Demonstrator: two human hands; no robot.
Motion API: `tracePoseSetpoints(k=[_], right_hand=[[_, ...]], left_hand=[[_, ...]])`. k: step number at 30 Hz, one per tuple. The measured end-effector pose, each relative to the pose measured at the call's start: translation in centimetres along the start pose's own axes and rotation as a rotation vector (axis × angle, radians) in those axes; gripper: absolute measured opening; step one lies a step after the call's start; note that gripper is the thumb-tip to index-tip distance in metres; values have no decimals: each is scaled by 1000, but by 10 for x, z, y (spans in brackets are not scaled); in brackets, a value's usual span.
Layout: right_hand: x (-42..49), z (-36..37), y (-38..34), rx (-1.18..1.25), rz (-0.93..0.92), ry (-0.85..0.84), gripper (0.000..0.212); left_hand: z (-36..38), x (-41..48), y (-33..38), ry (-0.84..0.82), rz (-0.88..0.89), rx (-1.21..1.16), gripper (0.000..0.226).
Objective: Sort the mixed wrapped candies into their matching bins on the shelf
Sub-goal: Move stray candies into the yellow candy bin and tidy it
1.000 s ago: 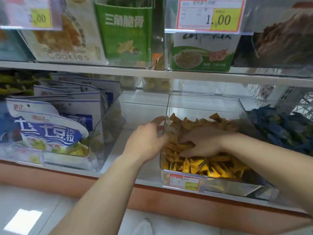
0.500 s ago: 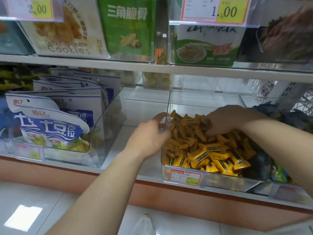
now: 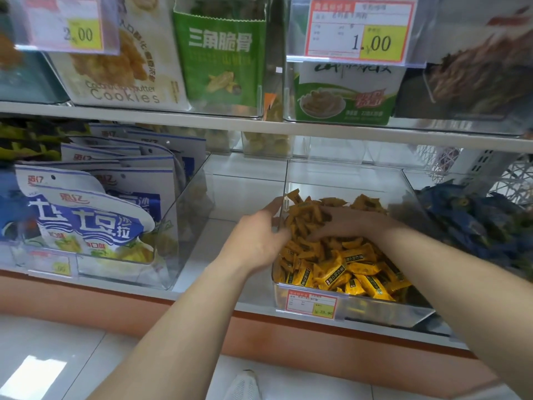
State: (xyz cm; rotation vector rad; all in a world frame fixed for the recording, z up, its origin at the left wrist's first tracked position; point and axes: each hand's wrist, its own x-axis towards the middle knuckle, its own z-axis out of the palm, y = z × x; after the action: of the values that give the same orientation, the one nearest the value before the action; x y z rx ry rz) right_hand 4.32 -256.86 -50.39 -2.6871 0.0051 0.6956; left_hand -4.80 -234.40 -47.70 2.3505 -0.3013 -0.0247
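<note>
Our left hand (image 3: pixel 256 238) rests with loose fingers against the outside of the clear bin (image 3: pixel 383 311), at its left wall, holding nothing. Inside, yellow wrapped candies (image 3: pixel 346 269) lie heaped. They look light, crinkly and slippery, so we judge a stray is best pinched by a crimped wrapper end. Our right hand (image 3: pixel 346 223) lies spread flat on the heap, gripping nothing. Blue candies (image 3: pixel 473 220) fill the neighbouring bin.

Two bare arms come in from 7 o'clock and 4 o'clock. The left hand (image 3: pixel 256 241) and the right hand (image 3: pixel 346 223) are bare too. Down at 6 o'clock is the tip of a white shoe (image 3: pixel 243 385) with a net-like top.
</note>
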Motion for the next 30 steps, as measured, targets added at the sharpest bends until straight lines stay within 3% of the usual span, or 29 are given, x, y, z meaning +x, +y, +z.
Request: tracePoseSetpoints(k=[5, 7, 9, 12, 14, 17, 19, 22, 25, 30], right_hand=[[-2, 0, -5, 209, -108, 111, 54], [-9, -3, -5, 406, -158, 135, 33], [-15, -10, -8, 649, -186, 81, 28], [-22, -25, -14, 827, -247, -88, 44], [-24, -37, -14, 624, -244, 21, 48], [-25, -48, 1, 89, -161, 293, 54], [-29, -42, 11, -140, -104, 195, 65], [-30, -21, 10, -360, 6, -63, 102], [-22, -9, -3, -225, 15, -142, 114], [-13, -1, -5, 39, -27, -207, 104]], left_hand=[[-3, -1, 0, -17, -23, -41, 63], [-6, -1, -2, -6, -48, -66, 64], [-6, -1, -3, 15, -71, -94, 64], [-4, -1, -1, 36, -88, -155, 68], [-5, -2, 0, 29, -98, -175, 73], [-6, -2, 0, 15, -101, -154, 70], [-6, -2, 0, 23, -96, -144, 65], [-4, -2, 1, 9, -91, -138, 63], [-4, -2, 2, -20, -83, -124, 62], [-8, -4, 2, -54, -70, -113, 61]])
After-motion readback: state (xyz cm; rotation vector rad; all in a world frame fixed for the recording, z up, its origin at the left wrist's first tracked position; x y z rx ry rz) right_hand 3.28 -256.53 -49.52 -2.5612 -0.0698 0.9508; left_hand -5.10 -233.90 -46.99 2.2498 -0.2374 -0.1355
